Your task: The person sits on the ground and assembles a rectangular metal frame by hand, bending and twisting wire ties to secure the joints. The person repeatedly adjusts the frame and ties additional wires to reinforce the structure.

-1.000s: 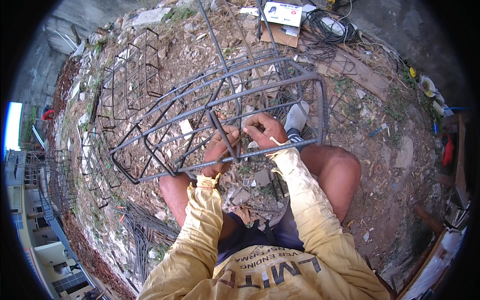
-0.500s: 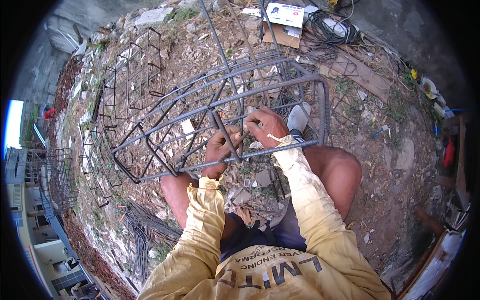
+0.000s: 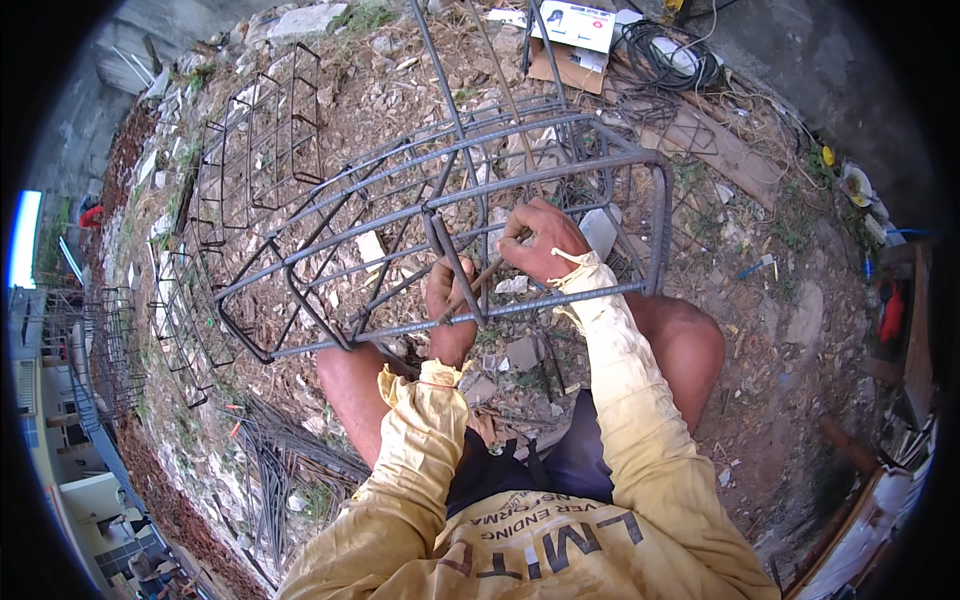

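Right hand [image 3: 545, 240] shifted up-right near frame centre
Fingers pinch rod [image 3: 487, 273]; left hand's [image 3: 447, 290] fingers partly hidden, grip cannot be told; brace cage [image 3: 520, 182] against rod's pull.

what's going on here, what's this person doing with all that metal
A person has both hands at a steel cage. The right hand grips a thin rod that slants toward the left hand, which is close against the cage's bars. Whether the left hand holds the rod too is hard to tell. A box lies beyond the cage.
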`<state>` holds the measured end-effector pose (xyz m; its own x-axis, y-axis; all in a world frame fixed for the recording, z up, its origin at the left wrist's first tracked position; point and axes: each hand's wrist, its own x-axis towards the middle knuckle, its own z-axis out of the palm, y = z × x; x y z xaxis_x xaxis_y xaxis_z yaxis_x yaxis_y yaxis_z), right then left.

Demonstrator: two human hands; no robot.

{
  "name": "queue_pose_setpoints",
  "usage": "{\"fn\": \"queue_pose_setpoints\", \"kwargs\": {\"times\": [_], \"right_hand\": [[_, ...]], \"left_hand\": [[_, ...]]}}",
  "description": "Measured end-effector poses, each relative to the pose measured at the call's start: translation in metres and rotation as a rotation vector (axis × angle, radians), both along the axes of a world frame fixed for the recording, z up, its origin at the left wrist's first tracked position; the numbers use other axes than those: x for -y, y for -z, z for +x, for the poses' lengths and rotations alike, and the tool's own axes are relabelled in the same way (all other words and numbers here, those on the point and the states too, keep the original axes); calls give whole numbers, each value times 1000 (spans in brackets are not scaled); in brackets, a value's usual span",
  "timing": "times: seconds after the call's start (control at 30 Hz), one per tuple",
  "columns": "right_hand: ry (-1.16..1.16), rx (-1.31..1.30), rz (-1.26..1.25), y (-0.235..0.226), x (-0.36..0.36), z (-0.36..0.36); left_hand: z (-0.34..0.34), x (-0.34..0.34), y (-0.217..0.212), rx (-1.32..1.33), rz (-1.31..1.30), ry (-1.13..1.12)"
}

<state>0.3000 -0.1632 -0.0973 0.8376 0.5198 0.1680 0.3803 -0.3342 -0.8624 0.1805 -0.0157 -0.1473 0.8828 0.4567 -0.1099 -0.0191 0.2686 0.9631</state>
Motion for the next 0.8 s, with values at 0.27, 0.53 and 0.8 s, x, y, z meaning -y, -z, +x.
{"fn": "queue_pose_setpoints", "kwargs": {"times": [0.27, 0.53, 0.8], "right_hand": [[-140, -49, -48, 9, -7, 13], [-267, 11, -32, 15, -19, 21], [-232, -209, 83, -11, -20, 7]], "left_hand": [[-20, 18, 4, -16, -551, -138], [-30, 10, 29, -137, -776, -128], [-41, -14, 36, -42, -714, -182]]}}
